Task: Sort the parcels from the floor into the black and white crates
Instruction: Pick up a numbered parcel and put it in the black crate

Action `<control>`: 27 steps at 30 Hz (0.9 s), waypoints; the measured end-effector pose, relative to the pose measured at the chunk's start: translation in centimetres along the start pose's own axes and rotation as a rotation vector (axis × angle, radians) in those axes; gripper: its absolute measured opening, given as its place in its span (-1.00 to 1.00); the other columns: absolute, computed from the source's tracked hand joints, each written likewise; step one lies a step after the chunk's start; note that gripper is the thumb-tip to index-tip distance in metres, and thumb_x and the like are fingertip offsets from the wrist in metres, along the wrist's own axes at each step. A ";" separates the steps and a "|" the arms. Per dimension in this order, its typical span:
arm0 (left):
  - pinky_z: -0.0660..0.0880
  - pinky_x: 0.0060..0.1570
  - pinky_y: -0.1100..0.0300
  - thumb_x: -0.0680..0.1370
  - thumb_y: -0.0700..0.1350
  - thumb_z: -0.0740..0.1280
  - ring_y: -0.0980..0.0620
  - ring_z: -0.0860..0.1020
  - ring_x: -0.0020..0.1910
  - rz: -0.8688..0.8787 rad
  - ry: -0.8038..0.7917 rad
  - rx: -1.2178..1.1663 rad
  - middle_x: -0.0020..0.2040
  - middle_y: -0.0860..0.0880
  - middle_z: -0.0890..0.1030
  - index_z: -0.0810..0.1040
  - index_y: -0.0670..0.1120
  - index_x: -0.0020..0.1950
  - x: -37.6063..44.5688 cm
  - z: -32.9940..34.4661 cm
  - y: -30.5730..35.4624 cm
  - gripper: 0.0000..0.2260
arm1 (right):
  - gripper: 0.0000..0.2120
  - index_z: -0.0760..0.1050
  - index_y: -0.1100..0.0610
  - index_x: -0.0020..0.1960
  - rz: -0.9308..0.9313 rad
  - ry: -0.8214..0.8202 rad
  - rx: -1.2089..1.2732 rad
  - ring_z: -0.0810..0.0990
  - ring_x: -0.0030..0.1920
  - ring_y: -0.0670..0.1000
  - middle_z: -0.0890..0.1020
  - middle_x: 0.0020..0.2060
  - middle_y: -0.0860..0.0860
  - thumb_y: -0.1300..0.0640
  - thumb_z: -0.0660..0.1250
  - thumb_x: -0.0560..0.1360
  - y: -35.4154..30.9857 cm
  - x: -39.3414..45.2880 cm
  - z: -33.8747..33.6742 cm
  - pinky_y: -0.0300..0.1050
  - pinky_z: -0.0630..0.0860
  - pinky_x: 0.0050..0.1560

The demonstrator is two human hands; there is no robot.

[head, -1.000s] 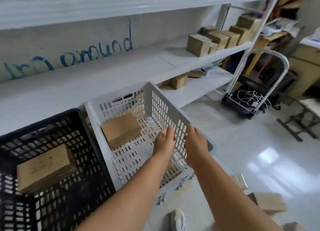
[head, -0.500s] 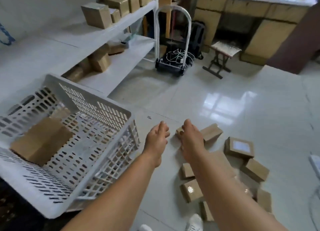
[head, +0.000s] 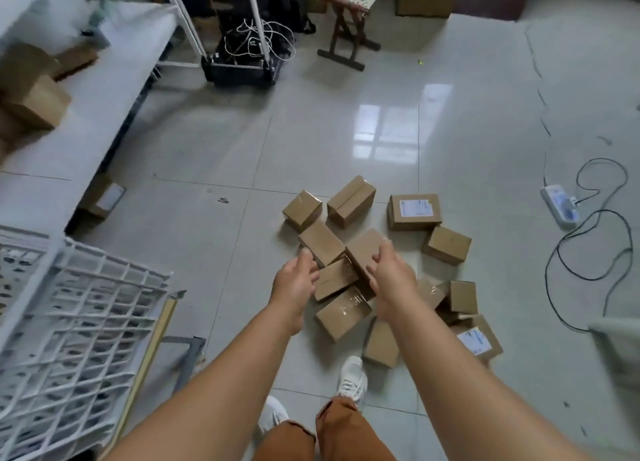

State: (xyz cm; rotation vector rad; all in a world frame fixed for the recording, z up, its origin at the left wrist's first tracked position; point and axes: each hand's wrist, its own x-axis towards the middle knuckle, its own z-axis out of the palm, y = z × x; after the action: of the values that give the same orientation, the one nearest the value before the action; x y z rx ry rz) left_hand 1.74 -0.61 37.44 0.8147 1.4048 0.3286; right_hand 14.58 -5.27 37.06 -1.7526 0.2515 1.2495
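Observation:
Several brown cardboard parcels lie in a loose heap on the tiled floor, two of them with white labels. My left hand hangs above the heap's left side, fingers loosely curled, holding nothing. My right hand reaches over a parcel in the middle of the heap, fingers spread above it and apart from it. The white crate stands at the lower left, its mesh side towards me. The black crate is out of view.
A white shelf with cardboard boxes runs along the left. A black trolley with cables and a wooden stool stand at the back. A power strip and black cord lie on the floor to the right. My feet stand beside the heap.
The view has swung from the crates on the shelf down to the floor. Both hands have left the white crate and reached down over the heap of parcels.

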 end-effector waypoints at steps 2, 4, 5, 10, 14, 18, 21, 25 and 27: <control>0.39 -0.01 0.18 0.63 0.03 0.11 0.09 0.43 -0.08 -0.018 -0.004 0.055 -0.10 0.04 0.45 0.45 0.01 0.00 1.5 1.8 -0.6 -0.83 | -0.79 0.42 0.05 0.04 0.025 0.016 0.029 0.54 -0.14 -0.03 0.56 -0.09 0.05 -0.06 0.11 0.62 0.3 1.9 -1.8 -0.17 0.46 -0.20; 0.40 0.13 0.12 0.63 0.05 0.11 0.09 0.44 -0.03 -0.030 -0.019 0.127 -0.11 0.10 0.46 0.41 0.04 0.01 3.2 3.3 -1.2 -0.86 | -0.78 0.43 -0.01 -0.07 0.021 0.049 0.013 0.52 -0.14 -0.03 0.58 0.00 0.07 -0.10 0.10 0.61 1.0 4.0 -3.1 -0.12 0.46 -0.07; 0.37 0.21 0.07 0.63 0.07 0.11 0.08 0.45 0.03 -0.024 -0.024 0.174 -0.09 0.12 0.47 0.39 0.06 0.05 4.3 3.9 -1.4 -0.86 | -0.79 0.41 -0.05 -0.11 0.009 0.059 0.018 0.51 -0.11 -0.02 0.58 0.03 0.06 -0.11 0.10 0.60 1.3 5.2 -3.6 -0.07 0.45 0.00; 0.36 -0.15 0.21 0.62 0.06 0.10 0.05 0.36 -0.11 -0.001 -0.053 0.342 -0.17 0.07 0.40 0.36 0.12 -0.20 10.5 6.6 -3.1 -0.79 | -0.81 0.41 -0.04 -0.12 0.083 0.070 0.095 0.50 0.21 0.12 0.54 0.14 0.05 -0.04 0.10 0.61 2.9 11.6 -5.9 0.04 0.41 0.22; 0.34 -0.09 0.17 0.63 0.10 0.08 0.06 0.39 -0.13 -0.021 -0.100 0.416 -0.17 0.08 0.41 0.35 0.13 -0.17 16.9 8.6 -5.7 -0.80 | -0.76 0.46 0.06 0.08 0.101 0.095 0.151 0.39 0.35 0.21 0.46 0.28 0.10 -0.03 0.08 0.62 4.9 17.4 -7.0 0.11 0.30 0.36; 0.41 0.10 0.08 0.63 0.14 0.06 0.03 0.45 -0.03 -0.051 -0.124 0.504 -0.10 0.03 0.47 0.40 0.12 -0.16 23.9 10.4 -7.8 -0.76 | -0.77 0.42 0.00 0.17 0.114 0.137 0.164 0.40 0.36 0.18 0.44 0.34 0.13 -0.05 0.09 0.62 7.3 23.2 -7.4 0.08 0.31 0.36; 0.38 0.25 -0.01 0.61 0.17 0.07 -0.02 0.45 0.16 -0.045 -0.152 0.589 0.09 0.00 0.48 0.48 0.03 0.15 29.2 11.5 -9.4 -0.68 | -0.69 0.45 0.11 0.19 0.134 0.172 0.163 0.39 0.36 0.23 0.43 0.34 0.21 -0.05 0.09 0.62 9.2 27.9 -7.4 0.12 0.32 0.37; 0.36 0.26 0.04 0.63 0.12 0.09 -0.02 0.40 0.27 0.000 -0.239 0.730 0.30 -0.05 0.44 0.32 -0.06 0.44 35.2 12.3 -11.1 -0.57 | -0.65 0.45 0.21 0.16 0.186 0.218 0.152 0.35 0.37 0.27 0.43 0.30 0.23 -0.02 0.08 0.62 11.8 33.9 -7.0 0.17 0.29 0.40; 0.33 0.30 0.01 0.63 0.11 0.11 -0.06 0.35 0.37 0.018 -0.281 0.800 0.43 -0.08 0.36 0.21 -0.05 0.52 37.9 12.5 -12.1 -0.51 | -0.76 0.48 0.03 -0.04 0.207 0.238 0.140 0.47 0.29 0.11 0.53 0.15 -0.04 -0.04 0.09 0.60 12.8 36.5 -6.5 0.03 0.36 0.32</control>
State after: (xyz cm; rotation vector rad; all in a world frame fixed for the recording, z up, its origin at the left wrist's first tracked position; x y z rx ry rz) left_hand 17.21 11.77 0.72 1.4574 1.2517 -0.3600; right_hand 27.48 -5.13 0.04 -1.7855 0.6574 1.1355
